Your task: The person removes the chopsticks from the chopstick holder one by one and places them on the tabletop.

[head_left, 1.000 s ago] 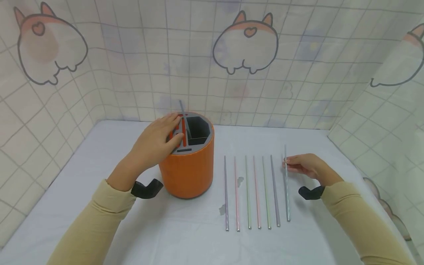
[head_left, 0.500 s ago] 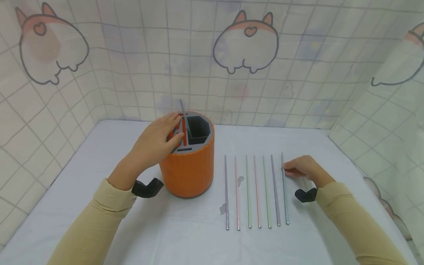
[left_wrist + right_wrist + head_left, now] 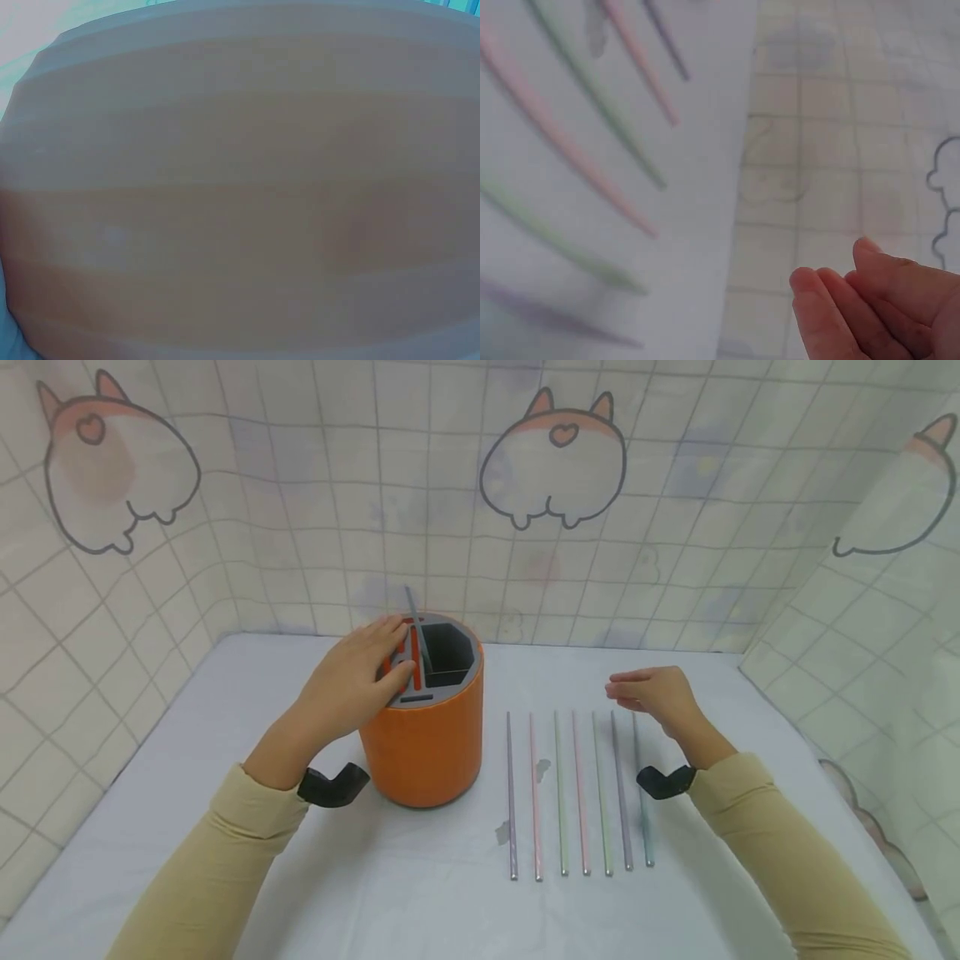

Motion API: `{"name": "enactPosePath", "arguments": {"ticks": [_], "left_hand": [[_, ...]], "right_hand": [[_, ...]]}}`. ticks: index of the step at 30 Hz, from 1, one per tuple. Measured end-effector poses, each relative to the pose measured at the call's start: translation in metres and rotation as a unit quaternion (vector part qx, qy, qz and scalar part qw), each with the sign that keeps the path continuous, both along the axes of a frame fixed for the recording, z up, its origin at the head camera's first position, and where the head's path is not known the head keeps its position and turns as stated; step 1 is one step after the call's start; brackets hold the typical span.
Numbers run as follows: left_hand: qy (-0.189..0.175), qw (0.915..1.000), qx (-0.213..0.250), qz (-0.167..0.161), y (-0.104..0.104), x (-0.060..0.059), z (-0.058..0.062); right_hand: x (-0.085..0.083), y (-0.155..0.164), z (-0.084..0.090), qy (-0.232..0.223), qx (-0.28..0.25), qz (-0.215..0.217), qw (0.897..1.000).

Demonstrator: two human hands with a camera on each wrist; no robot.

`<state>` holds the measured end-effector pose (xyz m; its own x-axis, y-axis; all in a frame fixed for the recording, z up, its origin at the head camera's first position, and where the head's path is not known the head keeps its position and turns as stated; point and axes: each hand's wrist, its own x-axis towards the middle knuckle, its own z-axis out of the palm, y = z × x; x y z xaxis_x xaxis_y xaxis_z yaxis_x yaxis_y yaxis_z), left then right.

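Orange holder (image 3: 422,739) is steadied by left hand (image 3: 352,681), fingers flat on its grey top. Right hand (image 3: 655,692), fingers loosely apart and empty, hovers right of the holder above the row of straws (image 3: 577,793). Likely between pickups; next a straw must be pinched and lifted.

No legible text, label, brand, number or sign appears on any surface; the backdrop (image 3: 480,485) carries only printed cartoon animal figures on a grid
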<state>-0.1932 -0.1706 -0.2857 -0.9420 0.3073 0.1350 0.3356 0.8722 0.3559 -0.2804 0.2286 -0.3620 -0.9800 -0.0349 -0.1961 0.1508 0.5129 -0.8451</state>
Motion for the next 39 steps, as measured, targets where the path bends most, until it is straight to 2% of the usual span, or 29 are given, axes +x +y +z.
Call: {"name": "enactPosePath", "arguments": {"ticks": [4, 7, 11, 15, 20, 24, 39], "left_hand": [[0.004, 1.0, 0.0, -0.004, 0.0, -0.001, -0.001], [0.007, 1.0, 0.0, -0.006, -0.001, -0.001, -0.001], [0.004, 1.0, -0.001, -0.005, -0.001, 0.0, 0.0], [0.001, 1.0, 0.001, -0.004, -0.001, 0.0, 0.0], [0.004, 1.0, 0.005, 0.0, 0.0, -0.001, -0.001], [0.01, 0.9999, 0.008, 0.001, 0.001, -0.001, -0.002], [0.013, 0.9998, 0.007, -0.01, 0.0, 0.0, -0.001]], "right_hand": [[0.003, -0.032, 0.029, 0.029, -0.011, 0.028, 0.999], [0.002, -0.056, 0.046, 0.05, -0.059, 0.057, 0.995], [0.001, -0.09, 0.063, 0.072, -0.114, 0.095, 0.986], [0.002, -0.12, 0.075, 0.097, -0.131, 0.123, 0.979], [0.007, -0.149, 0.084, 0.128, -0.136, 0.159, 0.97], [0.013, -0.166, 0.088, 0.134, -0.142, 0.181, 0.964], [0.022, -0.206, 0.091, 0.145, -0.067, 0.213, 0.964]]}}
